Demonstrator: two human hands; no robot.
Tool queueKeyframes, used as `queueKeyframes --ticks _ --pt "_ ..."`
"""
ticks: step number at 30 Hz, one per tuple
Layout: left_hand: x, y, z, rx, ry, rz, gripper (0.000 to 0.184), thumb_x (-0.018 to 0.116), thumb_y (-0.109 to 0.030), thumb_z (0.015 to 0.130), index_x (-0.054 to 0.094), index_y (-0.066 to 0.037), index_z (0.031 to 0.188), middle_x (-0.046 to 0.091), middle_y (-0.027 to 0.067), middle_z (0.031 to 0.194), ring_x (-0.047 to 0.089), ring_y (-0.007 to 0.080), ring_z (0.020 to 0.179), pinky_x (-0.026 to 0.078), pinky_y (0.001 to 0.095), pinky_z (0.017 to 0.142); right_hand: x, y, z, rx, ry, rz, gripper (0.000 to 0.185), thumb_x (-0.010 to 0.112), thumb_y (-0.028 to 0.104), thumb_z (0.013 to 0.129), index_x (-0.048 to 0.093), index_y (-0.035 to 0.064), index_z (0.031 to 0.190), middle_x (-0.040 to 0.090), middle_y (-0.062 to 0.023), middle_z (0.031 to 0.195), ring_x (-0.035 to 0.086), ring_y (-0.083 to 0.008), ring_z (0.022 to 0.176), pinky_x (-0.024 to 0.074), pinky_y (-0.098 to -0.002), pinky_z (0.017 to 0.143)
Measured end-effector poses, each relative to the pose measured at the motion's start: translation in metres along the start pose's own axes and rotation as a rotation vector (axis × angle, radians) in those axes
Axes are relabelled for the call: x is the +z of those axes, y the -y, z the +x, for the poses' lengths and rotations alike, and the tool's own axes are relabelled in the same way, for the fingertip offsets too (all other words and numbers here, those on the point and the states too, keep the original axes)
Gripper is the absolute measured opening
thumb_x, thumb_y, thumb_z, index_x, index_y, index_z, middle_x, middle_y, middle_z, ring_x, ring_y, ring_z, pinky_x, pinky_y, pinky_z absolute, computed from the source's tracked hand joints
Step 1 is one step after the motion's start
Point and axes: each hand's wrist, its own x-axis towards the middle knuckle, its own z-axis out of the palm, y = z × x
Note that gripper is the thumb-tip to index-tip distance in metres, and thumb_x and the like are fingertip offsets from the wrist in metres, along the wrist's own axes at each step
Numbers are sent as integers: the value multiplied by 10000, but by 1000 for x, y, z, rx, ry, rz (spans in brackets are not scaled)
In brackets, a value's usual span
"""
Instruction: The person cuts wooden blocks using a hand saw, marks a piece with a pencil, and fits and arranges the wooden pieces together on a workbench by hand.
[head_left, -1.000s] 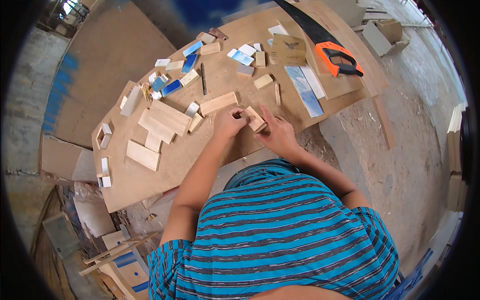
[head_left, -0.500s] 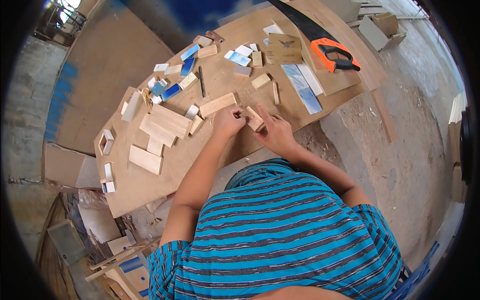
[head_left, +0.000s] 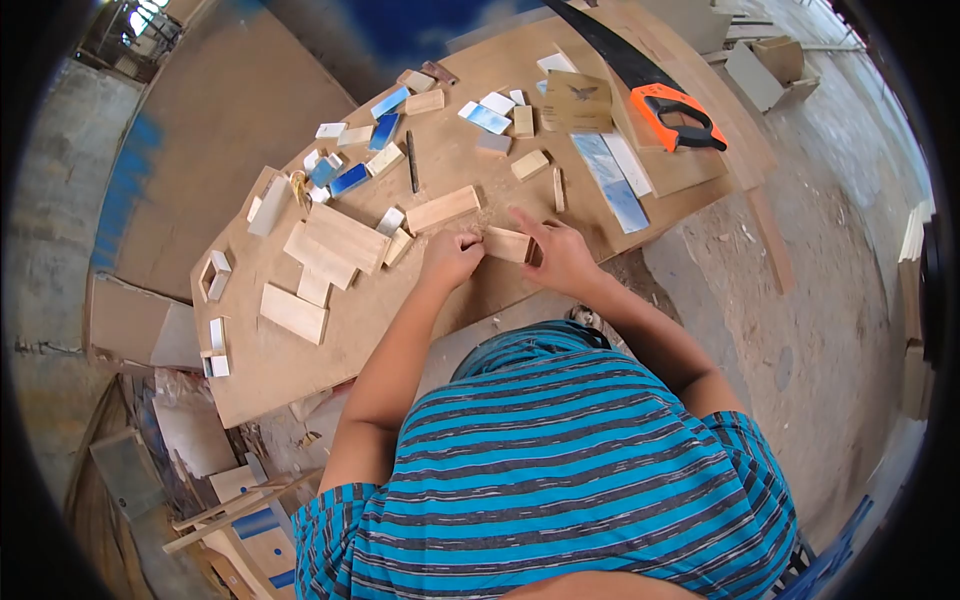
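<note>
Head view, and from where I'm standing the wooden piece sits near the middle of the frame, over the near edge of the worktop. It's a short, pale, narrow block with straight sides, and a darker edge shows at its right end. The left hand comes up from the lower left with its fingers curled in, pinching the block's left end. Opposite, the right hand reaches in from the lower right, thumb and index finger parted around the right end, the index pointing to the upper left; how firmly it presses, I can't tell. Compared with half a second ago, the block has swung from a steep slant to nearly level across the frame, and more of its long side shows. Just above the left hand lies a longer block, with a thin stick above the right hand. Flat boards overlap left of centre, and an orange-handled saw rests at the upper right.
</note>
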Motion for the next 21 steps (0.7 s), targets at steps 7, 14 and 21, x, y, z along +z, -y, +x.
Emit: queueKeyframes --ticks 7,14,21 --pt "16 27 1 -83 -4 -421 305 723 -329 790 753 -37 873 566 -5 549 496 67 491 383 263 462 -8 8 7 31 88 -49 690 720 144 603 539 89 1267 635 -172 796 612 -351 817 504 -437 728" --pt "7 4 -4 -119 -9 -310 316 752 -346 780 731 -38 844 575 -25 588 474 53 504 356 235 457 -6 7 3 50 65 -54 657 729 142 603 567 78 1236 651 -178 868 613 -359 843 507 -432 737" --pt "9 -7 -8 102 -182 -220 467 718 -210 769 614 -69 1202 653 58 940 564 104 677 473 264 620 1 -5 -6 37 -27 99 835 747 117 623 415 90 1388 652 -170 1066 590 -364 1000 476 -430 877"
